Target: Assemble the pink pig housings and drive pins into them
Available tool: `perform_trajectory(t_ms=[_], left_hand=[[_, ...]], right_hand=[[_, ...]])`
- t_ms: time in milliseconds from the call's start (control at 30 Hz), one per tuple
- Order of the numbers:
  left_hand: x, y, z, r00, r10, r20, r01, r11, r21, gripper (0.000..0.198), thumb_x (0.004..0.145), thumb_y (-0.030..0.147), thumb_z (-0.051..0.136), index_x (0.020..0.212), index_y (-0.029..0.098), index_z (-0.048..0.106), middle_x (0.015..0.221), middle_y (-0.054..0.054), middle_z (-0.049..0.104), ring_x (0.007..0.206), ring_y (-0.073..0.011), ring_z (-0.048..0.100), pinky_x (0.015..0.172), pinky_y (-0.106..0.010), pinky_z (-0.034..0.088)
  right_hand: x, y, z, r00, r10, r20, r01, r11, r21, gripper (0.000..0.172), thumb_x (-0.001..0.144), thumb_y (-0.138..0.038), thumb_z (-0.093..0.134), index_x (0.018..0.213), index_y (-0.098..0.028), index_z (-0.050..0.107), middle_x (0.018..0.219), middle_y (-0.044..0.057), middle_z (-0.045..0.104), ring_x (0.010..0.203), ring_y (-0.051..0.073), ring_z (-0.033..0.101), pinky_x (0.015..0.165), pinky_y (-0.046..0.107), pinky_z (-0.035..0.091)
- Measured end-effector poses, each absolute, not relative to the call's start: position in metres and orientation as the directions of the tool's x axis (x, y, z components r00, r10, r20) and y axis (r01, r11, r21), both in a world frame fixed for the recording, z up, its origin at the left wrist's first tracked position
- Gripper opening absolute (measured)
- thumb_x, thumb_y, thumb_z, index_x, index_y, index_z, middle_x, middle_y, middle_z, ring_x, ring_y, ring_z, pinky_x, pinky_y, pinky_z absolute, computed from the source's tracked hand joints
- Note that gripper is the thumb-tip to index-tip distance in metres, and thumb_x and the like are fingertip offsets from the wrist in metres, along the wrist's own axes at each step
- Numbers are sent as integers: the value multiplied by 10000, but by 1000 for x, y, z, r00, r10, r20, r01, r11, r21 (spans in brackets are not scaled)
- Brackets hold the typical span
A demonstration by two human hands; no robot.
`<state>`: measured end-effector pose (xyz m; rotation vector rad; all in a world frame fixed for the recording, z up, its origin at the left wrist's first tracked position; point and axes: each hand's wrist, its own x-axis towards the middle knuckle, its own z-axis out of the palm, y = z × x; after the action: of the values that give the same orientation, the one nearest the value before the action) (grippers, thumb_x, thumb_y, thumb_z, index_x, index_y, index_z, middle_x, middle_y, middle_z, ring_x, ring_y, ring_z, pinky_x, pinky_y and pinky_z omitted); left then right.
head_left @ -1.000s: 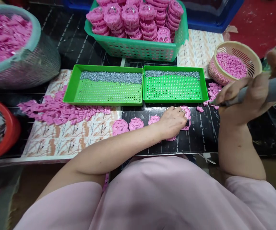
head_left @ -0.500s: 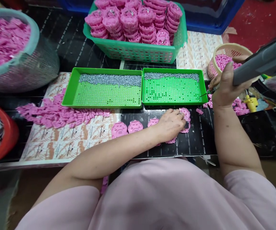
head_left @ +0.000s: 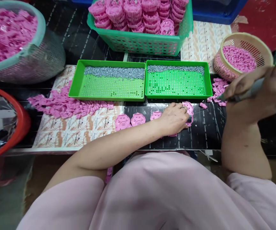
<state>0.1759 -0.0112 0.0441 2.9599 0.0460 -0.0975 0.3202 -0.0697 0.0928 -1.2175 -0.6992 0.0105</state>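
On the black board, my left hand lies over a row of pink plastic parts. Its fingers curl down on the rightmost pink face-shaped part, which shows past the knuckles. Three more parts, among them a rounded pink plate, lie left of the hand, partly behind the forearm. My right hand, smeared by motion, is wrapped round a grey electric screwdriver. The tool slants, its tip pointing left above loose small pink pieces. A single pink piece lies between the hands.
Two green perforated trays hold small metal screws along their far sides. Behind them stands a green basket of stacked pink parts. A cream basket is at right; a large tub, pink heap and red bin are at left.
My right hand has moved right and turned, and the screwdriver's tip has left the right tray's corner. My left hand stays on the pink part. The whole view has shifted slightly.
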Motion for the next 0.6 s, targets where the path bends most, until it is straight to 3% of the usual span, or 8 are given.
perform_trajectory(t_ms=[67, 133, 200, 400, 600], left_hand=[[176, -12, 44, 997, 30, -78, 43, -984, 175, 342, 910, 425, 608, 1032, 116, 690, 1073, -131, 663, 1110, -284, 543, 834, -350, 357], [176, -13, 44, 997, 34, -73, 46, -985, 167, 333, 912, 415, 607, 1038, 118, 688, 1076, -130, 664, 1116, -288, 545, 831, -352, 360], [176, -13, 43, 998, 34, -58, 43, -987, 158, 331, 912, 415, 605, 1034, 118, 687, 1074, -129, 664, 1119, -293, 549, 832, -360, 367], [176, -14, 43, 998, 35, -45, 42, -986, 161, 326, 911, 409, 608, 1026, 114, 687, 1069, -135, 666, 1115, -296, 555, 828, -370, 380], [176, -13, 44, 998, 38, -56, 47, -984, 171, 324, 905, 411, 620, 1021, 116, 690, 1069, -137, 667, 1110, -293, 552, 813, -362, 374]], right_hand=[[300, -85, 93, 725, 357, 589, 373, 516, -772, 236, 836, -431, 562, 707, -250, 485, 403, -103, 381, 268, 97, 317, 262, 255, 275], [285, -96, 88, 635, 448, 629, 334, 575, -747, 97, 824, -341, 608, 884, -271, 577, 406, -123, 409, 256, 105, 334, 235, 246, 299], [278, -103, 81, 592, 516, 619, 310, 562, -766, 126, 843, -313, 600, 968, -300, 596, 426, -119, 424, 274, 105, 364, 254, 245, 341], [281, -104, 67, 629, 488, 606, 305, 562, -769, 277, 831, -324, 619, 1106, -333, 586, 464, -115, 458, 295, 107, 378, 289, 256, 370], [282, -99, 66, 524, 506, 685, 306, 639, -706, 132, 867, -272, 576, 997, -284, 596, 442, -118, 421, 275, 85, 367, 266, 197, 360]])
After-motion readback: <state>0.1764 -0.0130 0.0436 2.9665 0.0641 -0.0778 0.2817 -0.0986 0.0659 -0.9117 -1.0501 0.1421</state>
